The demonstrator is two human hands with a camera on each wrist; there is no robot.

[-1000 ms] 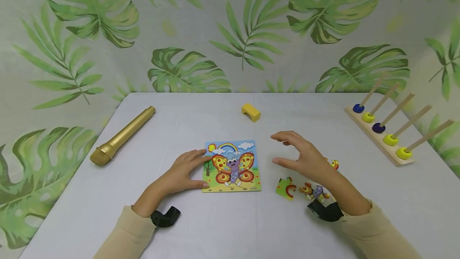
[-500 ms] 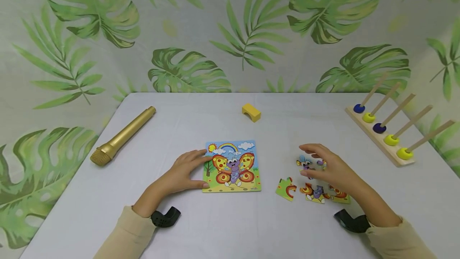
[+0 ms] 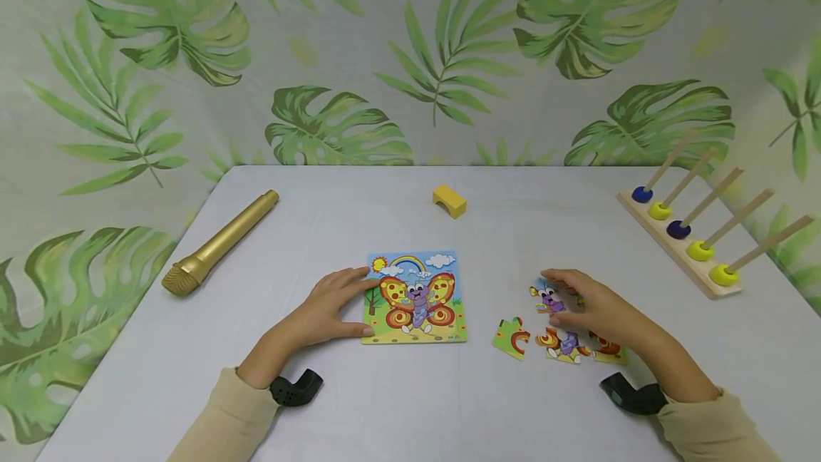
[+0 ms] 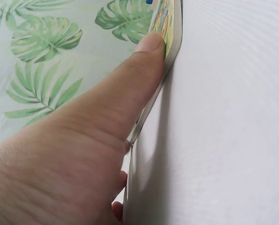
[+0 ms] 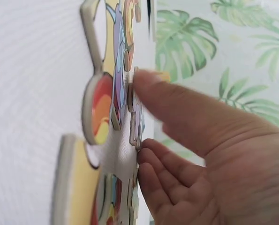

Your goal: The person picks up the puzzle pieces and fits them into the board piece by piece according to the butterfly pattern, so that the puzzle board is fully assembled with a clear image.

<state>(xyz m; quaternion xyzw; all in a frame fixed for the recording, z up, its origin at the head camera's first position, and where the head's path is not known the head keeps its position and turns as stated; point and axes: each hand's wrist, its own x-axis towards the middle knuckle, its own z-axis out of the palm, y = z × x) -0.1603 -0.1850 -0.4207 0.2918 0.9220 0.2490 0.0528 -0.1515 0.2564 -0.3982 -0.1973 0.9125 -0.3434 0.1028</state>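
Observation:
My left hand (image 3: 330, 305) rests at the left side of a square butterfly picture board (image 3: 417, 334). Its thumb lies on the board's lower left corner, also seen in the left wrist view, and its fingers touch the left edge. The right hand (image 3: 590, 305) is over the loose jigsaw pieces. Its thumb and fingers lie at opposite edges of a puzzle piece (image 3: 548, 296) with the purple butterfly face, which it partly hides. Nearby lie a green corner piece (image 3: 509, 337), a body piece (image 3: 564, 346) and a wing piece (image 3: 608, 349).
A gold microphone (image 3: 221, 241) lies at the left of the white table. A yellow arch block (image 3: 450, 201) stands at the back middle. At the right is a wooden peg rack (image 3: 680, 244) with blue and yellow beads. Each wrist wears a black camera mount (image 3: 298, 387).
My right hand has moved right from beside the board to the loose pieces, then lowered slightly onto the face piece. My left hand stays at the board.

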